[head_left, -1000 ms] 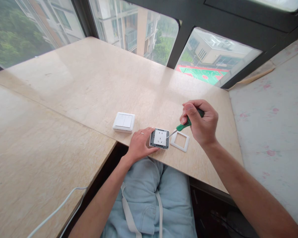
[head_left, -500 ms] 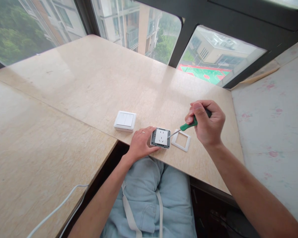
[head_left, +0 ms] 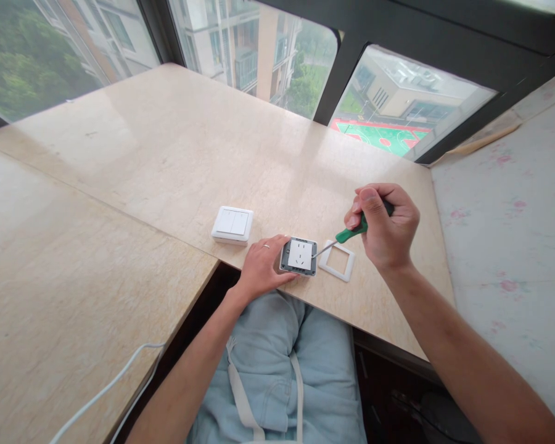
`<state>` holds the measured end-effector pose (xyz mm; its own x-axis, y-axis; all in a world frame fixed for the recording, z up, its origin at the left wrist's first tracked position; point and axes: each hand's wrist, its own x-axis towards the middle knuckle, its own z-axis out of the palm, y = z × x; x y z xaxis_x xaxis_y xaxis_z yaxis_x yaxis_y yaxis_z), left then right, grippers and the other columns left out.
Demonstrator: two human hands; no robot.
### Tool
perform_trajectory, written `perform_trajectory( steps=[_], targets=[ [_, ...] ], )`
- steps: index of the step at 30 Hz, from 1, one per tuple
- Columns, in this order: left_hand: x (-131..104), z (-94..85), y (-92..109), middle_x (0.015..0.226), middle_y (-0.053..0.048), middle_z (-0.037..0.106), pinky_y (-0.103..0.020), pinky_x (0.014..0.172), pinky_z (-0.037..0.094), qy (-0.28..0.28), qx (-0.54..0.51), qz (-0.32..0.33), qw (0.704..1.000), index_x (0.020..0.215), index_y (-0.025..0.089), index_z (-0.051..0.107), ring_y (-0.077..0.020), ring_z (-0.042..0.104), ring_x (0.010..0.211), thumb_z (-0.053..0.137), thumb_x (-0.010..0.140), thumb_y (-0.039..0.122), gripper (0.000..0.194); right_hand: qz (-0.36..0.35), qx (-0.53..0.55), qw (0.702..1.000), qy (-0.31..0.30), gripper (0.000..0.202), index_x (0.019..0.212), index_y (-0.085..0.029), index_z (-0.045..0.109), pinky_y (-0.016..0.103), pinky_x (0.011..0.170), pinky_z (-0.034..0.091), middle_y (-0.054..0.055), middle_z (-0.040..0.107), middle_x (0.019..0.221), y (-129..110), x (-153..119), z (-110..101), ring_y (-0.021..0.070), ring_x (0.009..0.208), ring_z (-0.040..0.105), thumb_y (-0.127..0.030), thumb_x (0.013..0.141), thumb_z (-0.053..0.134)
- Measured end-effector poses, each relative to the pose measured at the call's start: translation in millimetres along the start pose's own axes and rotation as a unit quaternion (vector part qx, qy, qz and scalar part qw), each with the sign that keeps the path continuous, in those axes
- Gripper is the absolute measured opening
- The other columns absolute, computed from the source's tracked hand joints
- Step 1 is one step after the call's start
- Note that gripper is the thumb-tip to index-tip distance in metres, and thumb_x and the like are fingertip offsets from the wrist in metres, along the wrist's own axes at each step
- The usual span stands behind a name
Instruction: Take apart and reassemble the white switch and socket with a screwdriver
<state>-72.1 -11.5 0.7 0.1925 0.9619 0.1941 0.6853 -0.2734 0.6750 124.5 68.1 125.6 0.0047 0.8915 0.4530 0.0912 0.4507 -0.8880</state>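
1. A person seated at a stone-look countertop (head_left: 277, 179) works on a socket unit (head_left: 300, 254), which lies face up near the counter's front edge, its dark mounting plate exposed around the white face.

2. The step in hand appears to be screw work: a green-handled screwdriver (head_left: 351, 233) slants down to the socket unit's right side, its tip at the dark strip beside the white face. Whether a screw is being tightened or loosened cannot be told.

3. The next move, by this reading, calls for a well-seated tip, a straighter shaft and a firm hold on the socket unit; at such a tilt, the tip could slip out.

4. The left hand (head_left: 261, 264) braces the socket unit from its left, thumb along the near side and forefinger reaching to the far corner. Thumb and forefinger are spread wide, pinching the body between them; the other fingers lie close together, partly hidden.

5. The right hand (head_left: 391, 225), raised above and to the right of the socket unit, wraps the screwdriver's handle in a loose fist. Its fingers are curled and pressed together, the thumb folded over them, with the forearm coming in from the right.

6. Just right of the socket unit, under the screwdriver's line, lies a white cover frame (head_left: 350, 266). To the socket unit's left, beyond the left hand, rests a two-rocker switch (head_left: 232, 224).
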Motion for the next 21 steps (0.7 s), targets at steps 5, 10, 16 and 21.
perform_trajectory(
  steps=[5, 10, 16, 21],
  targets=[
    [-0.2, 0.2, -0.8, 0.147, -0.01, 0.055, -0.047, 0.109, 0.041, 0.003, -0.004, 0.003, 1.0, 0.143, 0.027, 0.046, -0.0324, 0.052, 0.134, 0.085, 0.072, 0.046, 0.083, -0.004, 0.002, 1.0, 0.0, 0.026, 0.084, -0.021, 0.064, 0.023, 0.041, 0.047, -0.006, 0.056, 0.06, 1.6, 1.4, 0.1, 0.0092, 0.044, 0.055, -0.046, 0.087, 0.073],
    [-0.6, 0.6, -1.1, 0.148, -0.01, 0.055, -0.046, 0.109, 0.041, 0.005, 0.0, 0.005, 1.0, 0.142, 0.026, 0.046, -0.0317, 0.051, 0.135, 0.085, 0.072, 0.046, 0.083, -0.008, 0.016, 1.0, -0.002, 0.025, 0.084, -0.021, 0.064, 0.022, 0.041, 0.047, -0.006, 0.057, 0.059, 2.3, 1.7, 0.0, 0.0089, 0.043, 0.054, -0.044, 0.087, 0.073],
    [-1.1, 1.5, -1.9, 0.148, -0.01, 0.055, -0.046, 0.109, 0.04, 0.004, -0.001, 0.004, 1.0, 0.144, 0.027, 0.045, -0.0322, 0.051, 0.135, 0.084, 0.073, 0.047, 0.083, 0.028, -0.003, 0.996, -0.08, 0.029, 0.086, -0.021, 0.063, 0.023, 0.045, 0.049, -0.005, 0.061, 0.066, -3.0, 7.4, 4.5, 0.0097, 0.05, 0.058, -0.049, 0.087, 0.071],
    [-0.6, 0.8, -1.2, 0.148, -0.009, 0.055, -0.047, 0.109, 0.04, 0.007, -0.001, 0.006, 1.0, 0.143, 0.028, 0.045, -0.0323, 0.052, 0.134, 0.084, 0.072, 0.046, 0.083, 0.02, -0.177, 0.955, -0.237, 0.025, 0.093, -0.022, 0.062, 0.028, 0.057, 0.05, -0.001, 0.067, 0.074, -20.1, 25.5, 10.8, 0.0146, 0.063, 0.063, -0.047, 0.092, 0.063]
  ],
)
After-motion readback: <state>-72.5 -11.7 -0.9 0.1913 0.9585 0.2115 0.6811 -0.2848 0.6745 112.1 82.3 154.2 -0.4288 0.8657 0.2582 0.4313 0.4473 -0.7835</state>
